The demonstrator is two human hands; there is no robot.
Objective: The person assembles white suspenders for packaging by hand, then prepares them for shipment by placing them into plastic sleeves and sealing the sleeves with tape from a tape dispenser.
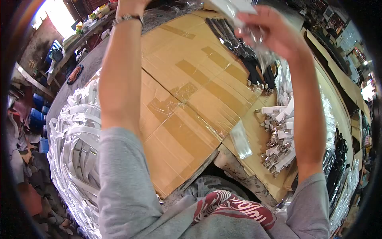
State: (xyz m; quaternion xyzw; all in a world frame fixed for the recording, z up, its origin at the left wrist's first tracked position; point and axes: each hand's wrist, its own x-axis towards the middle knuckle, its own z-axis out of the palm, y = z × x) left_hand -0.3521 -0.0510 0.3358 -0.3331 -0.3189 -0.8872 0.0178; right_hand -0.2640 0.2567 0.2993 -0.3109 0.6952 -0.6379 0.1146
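My right hand (268, 32), raised at the upper right, has its fingers wrapped round a clear plastic sleeve (260, 49) with something white at its top. Below it lie black straps (238, 46) with metal clips. My left hand (133, 3) is at the top edge, mostly cut off by the frame, so its fingers are hidden. Under both arms is a taped cardboard sheet (171, 135). A small clear plastic sleeve (241, 140) lies flat on the cardboard near my body.
White straps with metal clips (280, 139) are piled at the right, by my right forearm. A large heap of wrapped white straps (77, 147) lies at the left. Black wrapped straps (338, 159) are at the far right. A cluttered bench (79, 38) stands at the upper left.
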